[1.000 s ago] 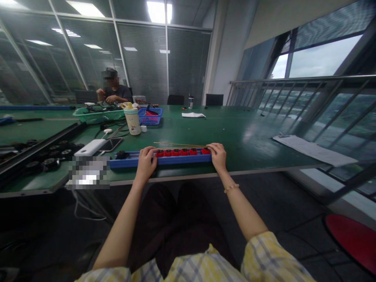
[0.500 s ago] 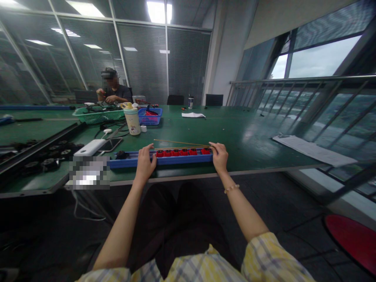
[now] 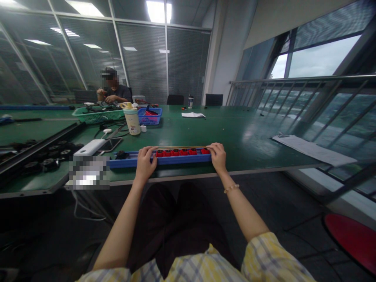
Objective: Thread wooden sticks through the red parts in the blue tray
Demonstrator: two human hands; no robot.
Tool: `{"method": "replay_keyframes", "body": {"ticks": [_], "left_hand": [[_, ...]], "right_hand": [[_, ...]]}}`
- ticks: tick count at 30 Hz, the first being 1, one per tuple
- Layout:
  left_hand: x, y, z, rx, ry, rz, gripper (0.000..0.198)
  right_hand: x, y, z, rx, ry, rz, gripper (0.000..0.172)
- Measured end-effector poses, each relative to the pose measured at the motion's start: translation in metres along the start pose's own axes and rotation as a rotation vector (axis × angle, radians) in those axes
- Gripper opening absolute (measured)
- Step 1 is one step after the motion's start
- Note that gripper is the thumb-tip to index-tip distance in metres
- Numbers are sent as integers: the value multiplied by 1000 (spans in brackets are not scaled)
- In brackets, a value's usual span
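Workbench (image 3: 235,133): left hand (image 3: 144,164), right hand (image 3: 217,157) clasp blue tray (image 3: 129,163).

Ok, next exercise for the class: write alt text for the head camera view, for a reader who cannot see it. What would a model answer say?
A person's left hand and right hand rest on a long blue tray, either side of a row of red parts, with thin rods lying along it. The tray sits on a green workbench, and a co-worker sits at the far end.

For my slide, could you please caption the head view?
Left hand, right hand on long blue plastic tray of red blocks, green workbench.
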State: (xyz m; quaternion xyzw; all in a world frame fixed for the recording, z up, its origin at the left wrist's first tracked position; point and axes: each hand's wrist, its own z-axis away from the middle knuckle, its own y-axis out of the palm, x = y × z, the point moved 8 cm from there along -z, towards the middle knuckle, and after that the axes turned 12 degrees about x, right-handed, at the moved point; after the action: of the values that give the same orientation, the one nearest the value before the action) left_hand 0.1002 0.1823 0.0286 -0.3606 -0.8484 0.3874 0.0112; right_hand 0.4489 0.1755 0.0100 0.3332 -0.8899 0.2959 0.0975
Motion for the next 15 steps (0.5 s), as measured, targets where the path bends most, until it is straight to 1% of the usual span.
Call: {"method": "replay_keyframes", "body": {"ticks": [3,5,10,15], "left_hand": [[1,-4,1,-36,-24,-7,44],[1,-4,2,-37,-30,-9,45],[4,0,2,-18,-24,1,33],[5,0,1,-20,-18,-11,26]], "right_hand": [[0,-1,0,3,18,-11,20],[0,0,0,13,19,-17,20],[0,1,-1,29,9,-18,19],[-1,-1,0,2,15,-9,19]]}}
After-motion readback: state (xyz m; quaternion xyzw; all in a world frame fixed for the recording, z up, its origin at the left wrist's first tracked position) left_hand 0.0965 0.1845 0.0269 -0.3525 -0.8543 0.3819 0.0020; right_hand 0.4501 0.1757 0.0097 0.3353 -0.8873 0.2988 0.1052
